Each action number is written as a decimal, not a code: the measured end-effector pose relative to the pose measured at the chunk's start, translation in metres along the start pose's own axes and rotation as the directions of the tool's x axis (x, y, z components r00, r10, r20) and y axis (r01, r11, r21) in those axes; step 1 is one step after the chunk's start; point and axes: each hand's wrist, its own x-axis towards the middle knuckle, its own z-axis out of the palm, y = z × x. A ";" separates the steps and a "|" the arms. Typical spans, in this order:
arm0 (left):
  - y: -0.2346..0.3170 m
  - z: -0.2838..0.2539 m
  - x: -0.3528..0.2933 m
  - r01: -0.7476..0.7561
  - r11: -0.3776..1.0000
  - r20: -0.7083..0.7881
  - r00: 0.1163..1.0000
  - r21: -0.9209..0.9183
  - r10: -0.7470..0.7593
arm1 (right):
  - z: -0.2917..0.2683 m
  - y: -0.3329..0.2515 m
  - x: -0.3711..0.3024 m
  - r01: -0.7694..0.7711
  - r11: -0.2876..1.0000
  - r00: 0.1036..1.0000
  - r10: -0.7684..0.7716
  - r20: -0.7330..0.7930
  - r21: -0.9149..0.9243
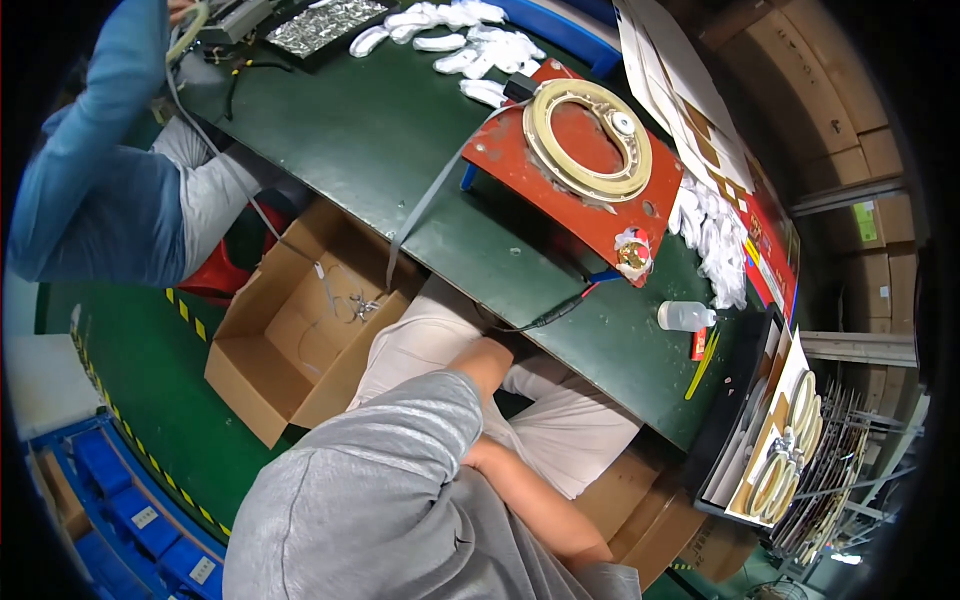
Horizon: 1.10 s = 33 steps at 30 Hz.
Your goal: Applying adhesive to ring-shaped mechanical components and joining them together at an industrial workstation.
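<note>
Both my forearms are bent in close over my lap, below the table's front edge. Neither of my hands shows: the left is hidden beyond my bent arm, and the right goes out of sight behind my grey left sleeve point(400, 420). In front of me, a red board point(490, 150) stands raised on the green table point(340, 160). A cream-coloured ring-shaped part point(540, 130) with a small white round piece point(623, 123) lies on it. Near the board's front corner sits a small brass-coloured round piece point(633, 256). A black cable point(560, 312) runs from below the board to the table edge.
An open cardboard box point(255, 370) with metal pieces stands left of my legs. White gloves point(495, 50), a clear bottle point(685, 316) and yellow tweezers point(703, 365) lie on the table. At left sits another person in blue sleeves point(110, 190). A black tray point(735, 420) stands at right.
</note>
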 end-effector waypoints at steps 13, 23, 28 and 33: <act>-0.022 0.015 -0.027 0.029 0.999 -0.016 0.999 0.046 -0.028 | -0.001 0.004 0.000 -0.026 0.996 1.000 0.026 -0.011 -0.084; -0.007 -0.005 -0.017 -0.039 0.995 -0.061 0.997 0.097 0.045 | 0.003 -0.006 -0.004 -0.075 0.995 0.997 0.075 -0.007 -0.061; -0.002 -0.007 -0.020 -0.064 0.991 -0.073 0.995 0.118 0.073 | -0.001 0.059 0.021 0.023 0.992 0.999 -0.027 -0.030 -0.123; 0.004 -0.012 -0.011 -0.092 0.986 -0.091 0.990 0.140 0.106 | 0.020 0.070 0.019 0.137 0.420 0.833 -0.540 -0.125 -0.897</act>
